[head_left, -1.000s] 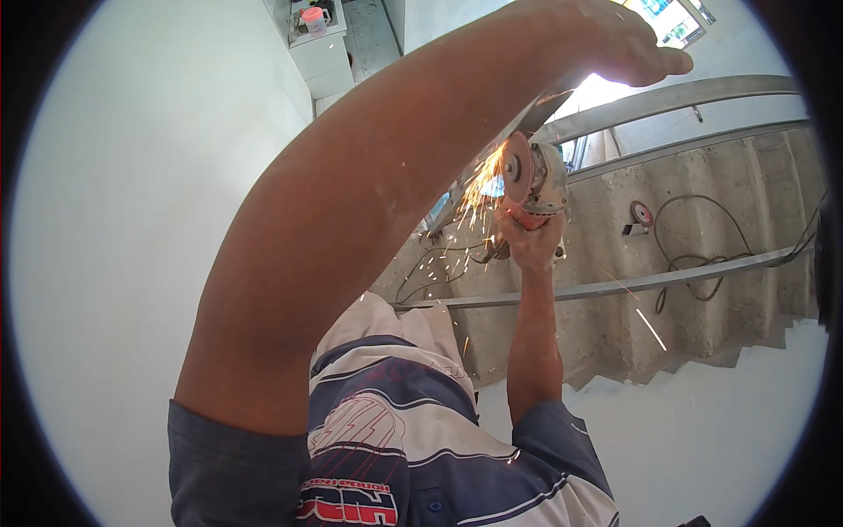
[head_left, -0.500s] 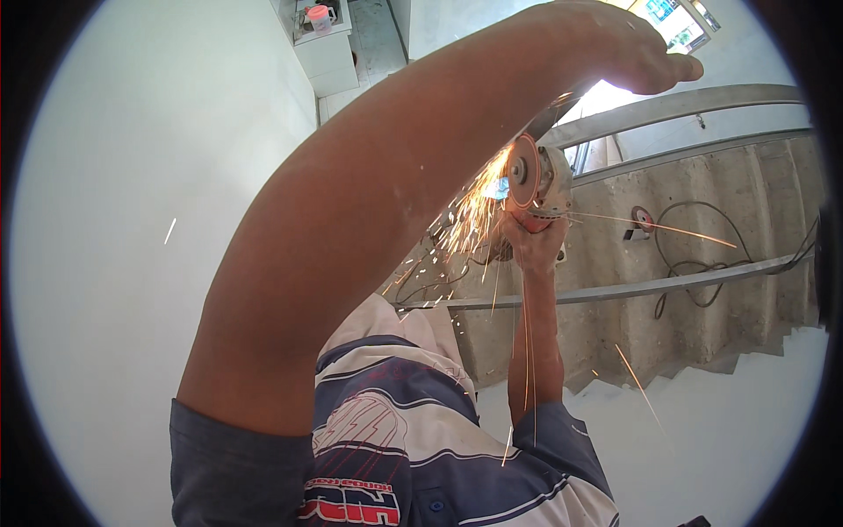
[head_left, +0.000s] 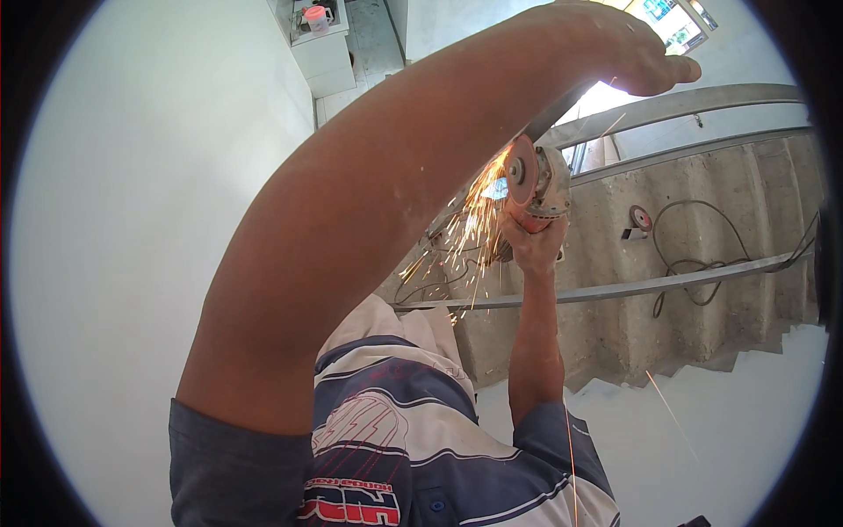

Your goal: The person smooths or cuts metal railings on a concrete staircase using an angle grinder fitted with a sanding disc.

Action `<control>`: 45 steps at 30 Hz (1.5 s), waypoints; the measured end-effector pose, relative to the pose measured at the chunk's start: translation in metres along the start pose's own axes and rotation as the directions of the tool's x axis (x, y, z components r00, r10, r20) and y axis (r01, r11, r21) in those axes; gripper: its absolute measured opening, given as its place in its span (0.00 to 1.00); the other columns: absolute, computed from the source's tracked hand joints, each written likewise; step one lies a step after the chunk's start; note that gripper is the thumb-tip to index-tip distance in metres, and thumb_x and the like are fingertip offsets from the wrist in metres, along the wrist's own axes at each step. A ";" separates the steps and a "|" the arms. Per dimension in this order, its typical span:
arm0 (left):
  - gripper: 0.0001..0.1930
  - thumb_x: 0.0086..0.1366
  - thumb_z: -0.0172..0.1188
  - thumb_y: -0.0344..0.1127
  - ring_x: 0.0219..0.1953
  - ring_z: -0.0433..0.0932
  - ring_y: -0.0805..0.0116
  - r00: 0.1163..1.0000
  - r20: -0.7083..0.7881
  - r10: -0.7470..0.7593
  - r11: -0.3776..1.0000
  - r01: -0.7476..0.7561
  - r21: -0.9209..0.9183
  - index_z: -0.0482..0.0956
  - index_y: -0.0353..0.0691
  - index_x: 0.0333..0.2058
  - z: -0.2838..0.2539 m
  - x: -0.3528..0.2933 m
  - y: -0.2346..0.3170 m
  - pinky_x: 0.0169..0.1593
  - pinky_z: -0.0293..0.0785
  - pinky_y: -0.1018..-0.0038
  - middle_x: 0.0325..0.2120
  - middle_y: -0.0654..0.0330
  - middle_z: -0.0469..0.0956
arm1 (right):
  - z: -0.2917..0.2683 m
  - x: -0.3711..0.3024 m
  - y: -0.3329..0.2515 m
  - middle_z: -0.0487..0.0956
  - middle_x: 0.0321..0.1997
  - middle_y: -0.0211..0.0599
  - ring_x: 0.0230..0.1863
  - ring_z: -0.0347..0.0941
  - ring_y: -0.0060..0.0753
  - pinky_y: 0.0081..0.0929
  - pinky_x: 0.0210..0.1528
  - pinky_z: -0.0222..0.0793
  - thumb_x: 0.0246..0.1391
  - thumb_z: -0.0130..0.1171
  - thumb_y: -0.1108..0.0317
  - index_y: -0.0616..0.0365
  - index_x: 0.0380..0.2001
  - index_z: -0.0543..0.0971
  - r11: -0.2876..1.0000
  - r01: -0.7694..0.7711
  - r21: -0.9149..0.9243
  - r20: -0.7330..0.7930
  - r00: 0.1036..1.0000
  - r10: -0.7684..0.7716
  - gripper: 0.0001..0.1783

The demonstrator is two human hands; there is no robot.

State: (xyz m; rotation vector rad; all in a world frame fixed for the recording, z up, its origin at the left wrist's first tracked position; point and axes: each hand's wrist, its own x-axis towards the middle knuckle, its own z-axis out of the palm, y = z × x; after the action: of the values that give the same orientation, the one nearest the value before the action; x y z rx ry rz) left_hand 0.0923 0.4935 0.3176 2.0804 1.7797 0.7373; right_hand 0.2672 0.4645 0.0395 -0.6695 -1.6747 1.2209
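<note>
My right hand (head_left: pixel 534 241) is wrapped around the body of an angle grinder (head_left: pixel 551 180), whose reddish disc (head_left: pixel 522 171) faces left. Orange sparks (head_left: pixel 479 215) spray down and left from the disc's edge. A grey metal bar (head_left: pixel 560 111) shows just beyond the disc, partly covered by my left forearm, so the exact contact is hidden. My left arm crosses over the top of the view. At its end, my left hand (head_left: pixel 632 48) is seen from the back, with one digit sticking out to the right and the other fingers hidden.
Concrete steps (head_left: pixel 606 255) run across the right, between long metal rails (head_left: pixel 667 283). On the steps lie a tool with a red disc (head_left: pixel 640 218) and a looped dark cable (head_left: pixel 702 263). A white wall (head_left: pixel 132 246) fills the left. A pink-and-white jug (head_left: pixel 318 18) stands on a far counter.
The spray of sparks has changed shape, and stray sparks lie in different places. My arms and the grinder have hardly moved.
</note>
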 end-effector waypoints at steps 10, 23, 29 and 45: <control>0.41 0.77 0.28 0.63 0.67 0.69 0.46 1.000 0.013 0.006 1.000 -0.006 -0.011 0.75 0.31 0.60 0.000 0.002 0.001 0.71 0.61 0.55 0.64 0.40 0.70 | -0.006 0.001 0.008 0.81 0.41 0.30 0.40 0.76 0.19 0.23 0.44 0.74 0.42 0.72 0.77 0.61 0.46 0.78 1.000 -0.003 -0.014 0.045 0.999 0.004 0.24; 0.38 0.74 0.32 0.70 0.72 0.63 0.56 0.995 0.037 -0.095 0.994 0.097 -0.052 0.75 0.51 0.65 0.016 0.028 -0.002 0.71 0.58 0.51 0.69 0.57 0.67 | -0.004 0.001 0.007 0.81 0.38 0.30 0.36 0.76 0.20 0.23 0.41 0.75 0.42 0.73 0.80 0.61 0.44 0.78 1.000 -0.003 0.024 0.004 1.000 0.003 0.23; 0.38 0.75 0.31 0.69 0.72 0.62 0.55 0.996 0.026 -0.083 0.995 0.084 -0.059 0.75 0.50 0.64 0.012 0.021 0.000 0.72 0.56 0.51 0.69 0.57 0.67 | -0.007 0.002 0.003 0.81 0.37 0.30 0.37 0.76 0.18 0.23 0.41 0.74 0.42 0.72 0.78 0.61 0.44 0.77 0.999 -0.024 -0.034 0.096 0.995 0.027 0.23; 0.39 0.75 0.32 0.69 0.73 0.61 0.54 0.998 0.038 -0.045 0.996 0.048 -0.079 0.74 0.47 0.66 0.015 0.023 -0.006 0.73 0.55 0.52 0.70 0.54 0.66 | -0.003 0.001 0.006 0.80 0.37 0.30 0.35 0.76 0.21 0.23 0.40 0.75 0.43 0.70 0.80 0.61 0.46 0.77 0.999 -0.023 0.040 0.054 0.998 0.021 0.23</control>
State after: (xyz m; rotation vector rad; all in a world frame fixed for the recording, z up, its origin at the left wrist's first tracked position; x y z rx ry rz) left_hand 0.0986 0.5189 0.3062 1.9813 1.7438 0.7407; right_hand 0.2694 0.4689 0.0343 -0.6371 -1.6861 1.2957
